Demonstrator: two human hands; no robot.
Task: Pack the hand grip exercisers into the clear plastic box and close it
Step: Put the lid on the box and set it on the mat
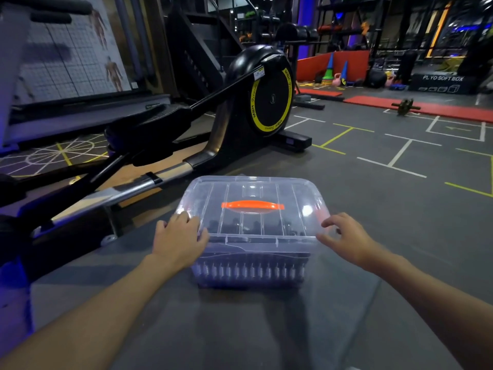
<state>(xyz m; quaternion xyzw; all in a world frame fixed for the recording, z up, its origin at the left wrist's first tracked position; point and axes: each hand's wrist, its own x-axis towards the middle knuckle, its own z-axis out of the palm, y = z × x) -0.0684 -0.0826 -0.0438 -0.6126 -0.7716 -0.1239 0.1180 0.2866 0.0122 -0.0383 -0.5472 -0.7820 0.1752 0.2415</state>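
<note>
The clear plastic box (pixel 250 252) stands on the grey gym floor right in front of me, its clear lid (pixel 288 193) lying on top with an orange handle (pixel 252 205) at its middle. Through the front wall I see a row of hand grip exercisers (pixel 249 271), their metal springs side by side. My left hand (pixel 179 239) rests on the lid's near left corner, fingers curled over the edge. My right hand (pixel 344 235) hovers at the near right corner, fingers spread, at most grazing the lid's edge and holding nothing.
A black elliptical trainer (pixel 256 100) with a yellow-ringed flywheel stands close behind the box to the left, its rails (pixel 112 193) running toward me. An ab wheel (pixel 405 106) lies on a red mat far right. Open marked floor stretches to the right.
</note>
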